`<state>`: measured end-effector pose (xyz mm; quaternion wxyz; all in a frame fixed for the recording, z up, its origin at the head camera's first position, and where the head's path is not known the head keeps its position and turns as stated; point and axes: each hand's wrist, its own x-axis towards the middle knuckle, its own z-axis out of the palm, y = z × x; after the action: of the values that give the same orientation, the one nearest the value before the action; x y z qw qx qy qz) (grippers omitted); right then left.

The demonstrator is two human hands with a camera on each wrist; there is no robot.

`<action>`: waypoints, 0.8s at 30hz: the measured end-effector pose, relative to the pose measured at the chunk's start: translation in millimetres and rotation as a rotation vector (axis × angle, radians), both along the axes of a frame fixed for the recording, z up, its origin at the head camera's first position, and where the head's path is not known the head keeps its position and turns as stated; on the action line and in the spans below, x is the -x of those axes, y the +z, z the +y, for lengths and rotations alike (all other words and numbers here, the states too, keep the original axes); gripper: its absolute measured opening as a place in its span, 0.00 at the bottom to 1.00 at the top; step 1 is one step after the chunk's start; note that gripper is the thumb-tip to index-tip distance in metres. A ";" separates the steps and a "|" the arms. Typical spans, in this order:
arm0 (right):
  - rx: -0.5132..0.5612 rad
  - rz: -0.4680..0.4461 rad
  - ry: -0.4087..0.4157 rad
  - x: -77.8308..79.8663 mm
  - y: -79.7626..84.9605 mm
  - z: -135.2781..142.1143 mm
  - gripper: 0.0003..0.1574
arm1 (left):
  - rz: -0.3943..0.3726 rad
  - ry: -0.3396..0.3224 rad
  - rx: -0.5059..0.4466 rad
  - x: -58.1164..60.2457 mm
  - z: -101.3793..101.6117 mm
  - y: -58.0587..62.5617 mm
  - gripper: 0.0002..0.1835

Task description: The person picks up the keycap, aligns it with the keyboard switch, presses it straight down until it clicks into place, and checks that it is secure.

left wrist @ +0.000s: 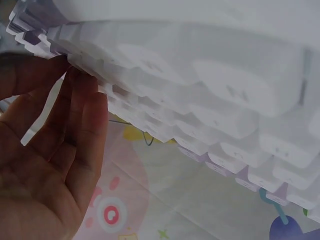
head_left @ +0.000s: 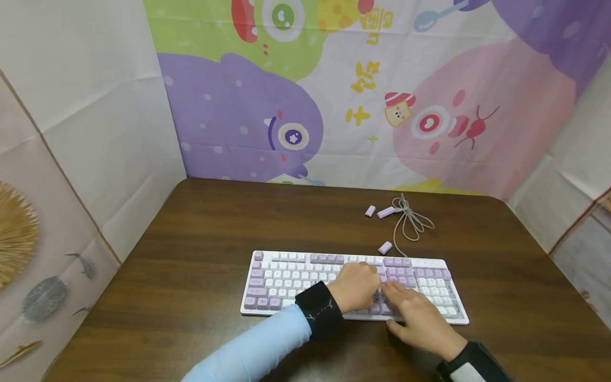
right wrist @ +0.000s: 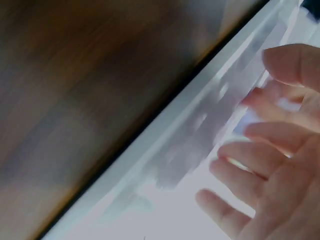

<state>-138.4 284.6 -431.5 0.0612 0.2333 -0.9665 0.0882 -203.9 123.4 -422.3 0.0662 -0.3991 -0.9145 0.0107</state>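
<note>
A white and light purple keyboard (head_left: 296,273) lies on the table, its keys also seen close up in the left wrist view. My left hand (head_left: 355,286) reaches over its right-middle part. In the left wrist view the thumb and fingers (left wrist: 90,100) come together at a keycap (left wrist: 59,50) on the keyboard, pinching it; the fingertips partly hide it. Just to the right, my right hand (head_left: 420,318) is spread over the lower keys, fingertips at the purple keys near the left hand. Blur softens the right wrist view, where the right fingers (right wrist: 240,170) are loosely extended over the keyboard edge.
Behind the keyboard lie small pale purple pieces (head_left: 384,248), two of them farther back near a coiled grey cable (head_left: 410,220). The cable runs to the keyboard's back edge. A cartoon-printed cloth (head_left: 286,106) hangs behind the brown table (head_left: 200,239).
</note>
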 end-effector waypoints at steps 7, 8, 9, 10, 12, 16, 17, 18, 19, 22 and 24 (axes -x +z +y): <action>-0.028 -0.175 -0.270 5.9 0.5 57.4 0.67 | -0.052 -0.020 -0.025 3.5 -0.1 5.4 0.10; -0.046 -0.238 -0.305 7.0 0.4 65.1 0.71 | -0.074 -0.018 -0.036 5.4 -1.0 7.5 0.11; -0.066 -0.286 -0.329 7.8 -0.1 71.9 0.74 | -0.097 -0.013 -0.050 7.9 -2.3 9.6 0.11; -0.079 -0.328 -0.344 8.5 -0.5 77.5 0.76 | -0.119 -0.005 -0.061 11.2 -4.0 11.8 0.12; -0.090 -0.367 -0.349 10.1 -1.4 84.8 0.76 | -0.153 0.028 -0.080 21.3 -7.9 16.4 0.12; -0.096 -0.342 -0.342 12.0 -2.3 87.0 0.73 | -0.208 0.146 -0.105 52.2 -13.8 22.3 0.12; -0.096 -0.338 -0.346 12.3 -2.1 86.0 0.72 | -0.214 0.177 -0.103 61.1 -14.3 22.7 0.11; -0.094 -0.336 -0.350 12.4 -1.9 84.8 0.72 | -0.220 0.204 -0.095 69.8 -14.3 22.0 0.11; -0.098 -0.336 -0.357 12.6 -1.1 85.4 0.72 | -0.220 0.230 -0.087 78.8 -11.8 20.5 0.09; -0.106 -0.348 -0.379 13.2 1.8 85.2 0.70 | -0.191 0.280 -0.034 103.1 -1.5 13.1 0.05; -0.108 -0.354 -0.385 13.3 2.5 84.5 0.69 | -0.163 0.298 -0.002 116.0 7.6 7.1 0.04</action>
<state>-151.7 369.1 -429.0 -0.1056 0.0289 -0.9920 0.0625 -320.0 131.0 -415.1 -0.0102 -0.2586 -0.9658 -0.0128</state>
